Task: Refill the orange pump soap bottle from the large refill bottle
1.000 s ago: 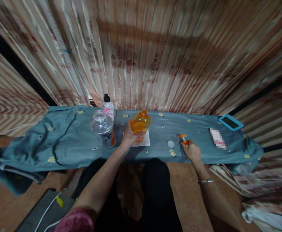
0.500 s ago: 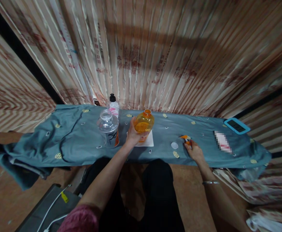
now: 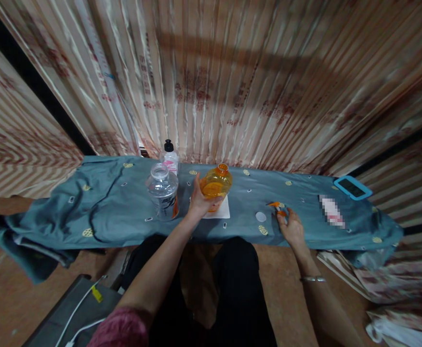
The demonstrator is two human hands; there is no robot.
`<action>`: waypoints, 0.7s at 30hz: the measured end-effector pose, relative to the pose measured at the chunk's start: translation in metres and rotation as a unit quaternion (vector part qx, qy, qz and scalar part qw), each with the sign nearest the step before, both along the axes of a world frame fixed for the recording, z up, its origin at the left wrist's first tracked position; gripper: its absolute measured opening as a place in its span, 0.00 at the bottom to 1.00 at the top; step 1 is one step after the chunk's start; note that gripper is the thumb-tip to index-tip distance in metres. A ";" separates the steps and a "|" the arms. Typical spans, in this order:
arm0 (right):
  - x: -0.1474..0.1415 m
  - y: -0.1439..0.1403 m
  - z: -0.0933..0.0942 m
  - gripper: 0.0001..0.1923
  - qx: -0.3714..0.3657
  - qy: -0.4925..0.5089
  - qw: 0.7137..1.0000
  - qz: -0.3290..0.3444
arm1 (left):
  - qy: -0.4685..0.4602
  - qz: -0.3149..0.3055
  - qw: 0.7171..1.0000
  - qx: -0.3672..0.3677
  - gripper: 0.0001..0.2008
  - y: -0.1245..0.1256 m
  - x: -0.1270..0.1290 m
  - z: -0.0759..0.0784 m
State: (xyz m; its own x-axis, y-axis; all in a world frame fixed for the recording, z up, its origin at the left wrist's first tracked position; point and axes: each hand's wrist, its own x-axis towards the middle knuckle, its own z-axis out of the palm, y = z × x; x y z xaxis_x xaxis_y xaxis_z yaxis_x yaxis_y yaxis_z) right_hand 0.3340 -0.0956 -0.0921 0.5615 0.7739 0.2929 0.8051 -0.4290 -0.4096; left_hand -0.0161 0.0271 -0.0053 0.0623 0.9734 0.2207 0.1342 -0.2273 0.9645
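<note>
Head view: left hand [image 3: 198, 205] gripping orange bottle [image 3: 216, 185]; right hand [image 3: 291, 226], fingers loosely open, touching orange pump cap [image 3: 278, 207] at 3 o'clock, cap partly hidden.

Bare cloth [image 3: 117, 212] left of clear bottle [image 3: 163, 191]

"Where are the hands?"
"The left hand [image 3: 198, 201] reaches far out with bent fingers, thumb up. The right hand [image 3: 292, 228] sits lower, fingers half curled, a bangle on its wrist."
</note>
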 end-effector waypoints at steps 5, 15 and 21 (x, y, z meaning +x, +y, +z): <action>-0.006 0.001 -0.006 0.24 0.041 -0.002 0.999 0.023 | -0.005 -0.005 1.000 -0.003 0.53 0.000 -0.001 -0.003; -0.020 -0.002 0.003 0.26 0.085 0.007 0.996 0.024 | 0.028 -0.011 0.999 0.026 0.54 -0.003 -0.007 -0.004; -0.088 0.002 0.037 0.35 0.145 0.030 0.983 0.110 | 0.090 0.009 0.987 0.133 0.59 -0.025 -0.015 -0.011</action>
State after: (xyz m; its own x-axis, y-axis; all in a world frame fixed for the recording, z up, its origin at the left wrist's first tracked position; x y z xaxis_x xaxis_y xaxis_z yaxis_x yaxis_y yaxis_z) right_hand 0.2465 -0.0938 -0.0551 0.4119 0.7677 0.4909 0.8365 -0.1048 -0.5379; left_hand -0.0308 0.0023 -0.0159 0.1081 0.8837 0.4555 0.3043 -0.4656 0.8311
